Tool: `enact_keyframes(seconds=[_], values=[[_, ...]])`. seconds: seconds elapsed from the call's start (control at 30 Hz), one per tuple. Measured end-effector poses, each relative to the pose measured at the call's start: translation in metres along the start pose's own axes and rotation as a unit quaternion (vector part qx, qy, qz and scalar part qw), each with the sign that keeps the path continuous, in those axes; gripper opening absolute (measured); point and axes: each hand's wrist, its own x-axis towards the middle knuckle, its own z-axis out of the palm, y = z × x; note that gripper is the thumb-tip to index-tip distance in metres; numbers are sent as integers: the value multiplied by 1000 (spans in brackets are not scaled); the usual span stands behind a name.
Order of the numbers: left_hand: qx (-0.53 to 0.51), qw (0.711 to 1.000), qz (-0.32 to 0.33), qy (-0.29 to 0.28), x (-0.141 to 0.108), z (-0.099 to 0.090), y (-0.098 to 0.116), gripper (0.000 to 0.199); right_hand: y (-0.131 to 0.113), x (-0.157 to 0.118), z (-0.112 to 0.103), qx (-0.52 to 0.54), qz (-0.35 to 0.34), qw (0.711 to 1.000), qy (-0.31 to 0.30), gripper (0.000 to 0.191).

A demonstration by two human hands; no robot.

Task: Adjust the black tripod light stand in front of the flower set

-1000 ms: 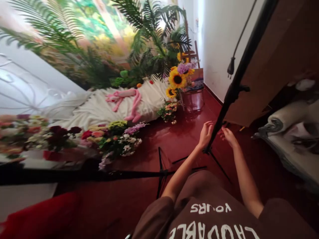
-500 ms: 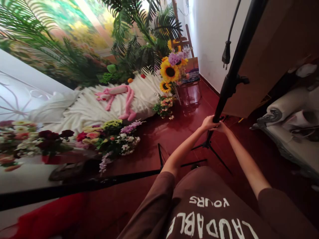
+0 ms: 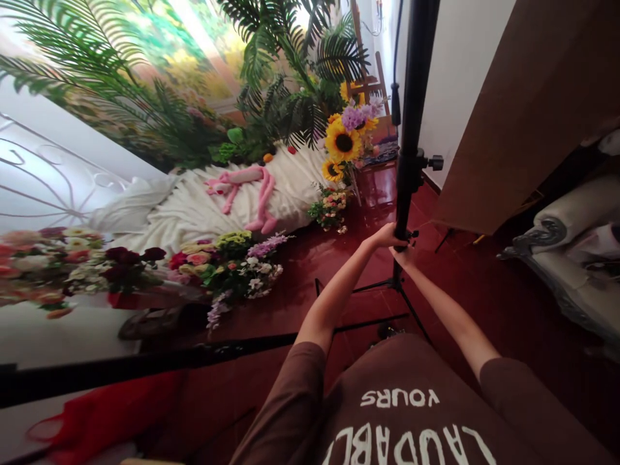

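A tall black stand (image 3: 409, 135) rises on thin spread legs from the dark red floor, with a black knob on its upper collar and a cable with a plug hanging beside it. My left hand (image 3: 386, 236) is wrapped round the pole below that collar. Just under it, my right hand (image 3: 403, 256) grips the same pole from the other side, near a small lower knob. Both hands are close together, and some fingers are hidden behind the pole.
A second black stand (image 3: 252, 343) crosses low at the left. Flowers (image 3: 232, 268) and a white-draped bench (image 3: 295, 194) with a pink plush toy (image 3: 264, 197) lie beyond. A brown board (image 3: 489, 142) and plastic-wrapped furniture (image 3: 566, 239) are at right.
The held stand has shifted left in view and looks more upright, and both hands have moved left with it. The surroundings have shifted slightly right.
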Motion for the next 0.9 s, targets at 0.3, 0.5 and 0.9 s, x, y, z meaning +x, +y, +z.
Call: enact_keyframes(seconds=[0.3,0.5,0.9], values=[[-138,981,25,136,-31,13,9,42,4,-12,-49,205,-18,960,-187,61],[-236,930,17,283,-41,47,24,46,2,-2,-144,214,-100,945,-226,49],[-293,891,-14,347,-35,61,23,54,-16,15,-133,269,156,881,-356,52]])
